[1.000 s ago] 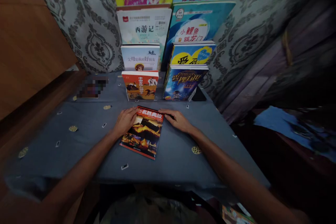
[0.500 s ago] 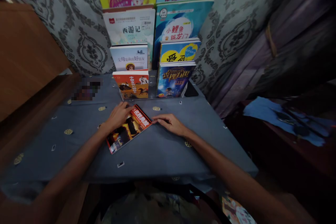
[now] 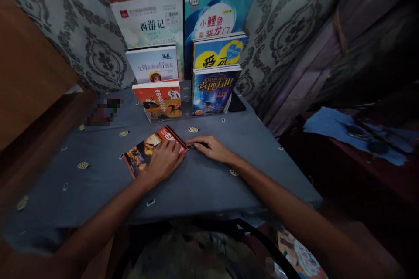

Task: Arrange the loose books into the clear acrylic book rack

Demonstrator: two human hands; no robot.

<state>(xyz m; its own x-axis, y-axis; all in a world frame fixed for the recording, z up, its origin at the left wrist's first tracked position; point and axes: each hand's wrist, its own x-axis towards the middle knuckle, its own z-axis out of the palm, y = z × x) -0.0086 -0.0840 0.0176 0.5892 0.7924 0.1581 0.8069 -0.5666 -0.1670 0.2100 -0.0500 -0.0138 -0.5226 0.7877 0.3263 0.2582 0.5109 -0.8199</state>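
Observation:
A paperback book point(image 3: 135, 159) with a red and dark cover lies aslant on the cloth-covered table, closed. Across its cover rests my left hand point(image 3: 165, 157), fingers laid flat and hiding part of the title. My right hand point(image 3: 212, 148) is at the book's right corner, with its fingertips touching or almost touching the corner. The index finger there is stretched out and a gap shows beside the thumb. Just behind stands an orange and red book point(image 3: 160, 102), upright at the front of the left row. A blue book point(image 3: 211, 91) fronts the right row.
More upright books, such as a white one point(image 3: 147, 22) and a teal one point(image 3: 225, 4), rise behind. A dark phone-like slab point(image 3: 236, 102) lies by the right row. A pixelated patch point(image 3: 104, 110) covers something at left. Patterned curtains point(image 3: 291, 22) hang behind the table point(image 3: 98, 200).
My left hand has slid from the book's upper left edge to the right, onto its cover. The book has shifted slightly left in view. My right hand stays by the corner.

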